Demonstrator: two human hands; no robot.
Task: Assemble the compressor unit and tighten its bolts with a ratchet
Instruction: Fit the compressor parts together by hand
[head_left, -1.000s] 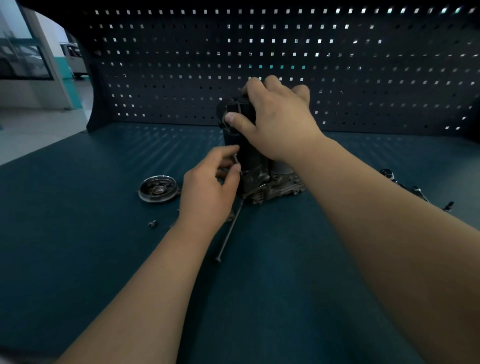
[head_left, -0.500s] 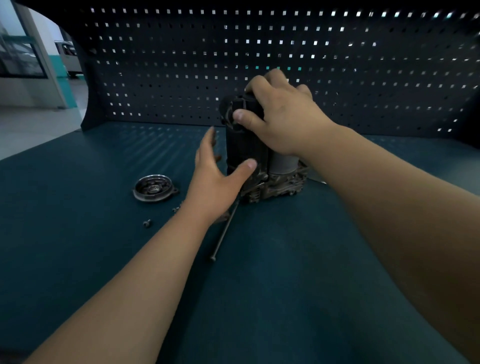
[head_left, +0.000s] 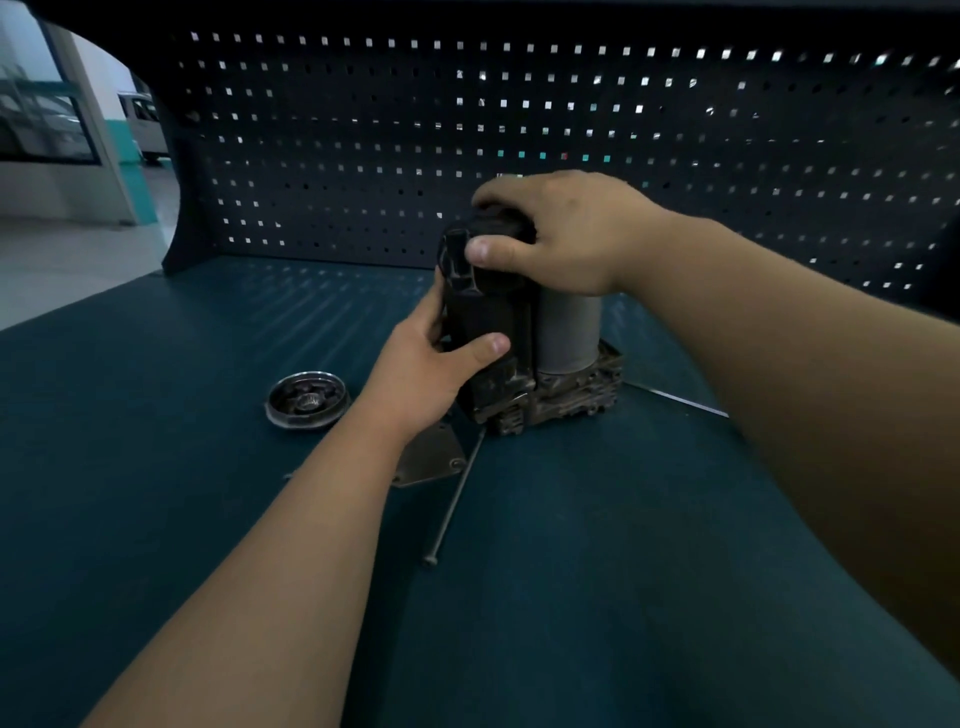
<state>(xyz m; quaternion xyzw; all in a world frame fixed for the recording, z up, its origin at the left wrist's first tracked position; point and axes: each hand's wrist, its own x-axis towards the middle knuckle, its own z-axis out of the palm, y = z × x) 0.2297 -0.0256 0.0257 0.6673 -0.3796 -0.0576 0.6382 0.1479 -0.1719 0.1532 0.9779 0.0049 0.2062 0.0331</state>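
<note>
The compressor unit (head_left: 524, 364) stands upright on the teal bench: a black block beside a grey cylinder on a rough metal base. My right hand (head_left: 561, 234) grips its black top from above. My left hand (head_left: 431, 364) clasps the black block's left side, thumb across the front. A long bolt (head_left: 457, 499) lies on the bench in front of the unit, pointing toward me. A flat metal plate (head_left: 434, 460) lies under my left wrist. A round metal cover (head_left: 306, 400) rests to the left. No ratchet is visible.
A dark pegboard wall (head_left: 571, 130) rises right behind the unit. A thin bright rod (head_left: 680, 400) lies behind my right forearm. The bench (head_left: 571, 597) stretches toward me between my arms. An opening to a room shows at far left.
My left hand went from fingering something at the unit's lower left, opened, then closed around the black block's side. The right hand has stayed on top. The view has moved closer.
</note>
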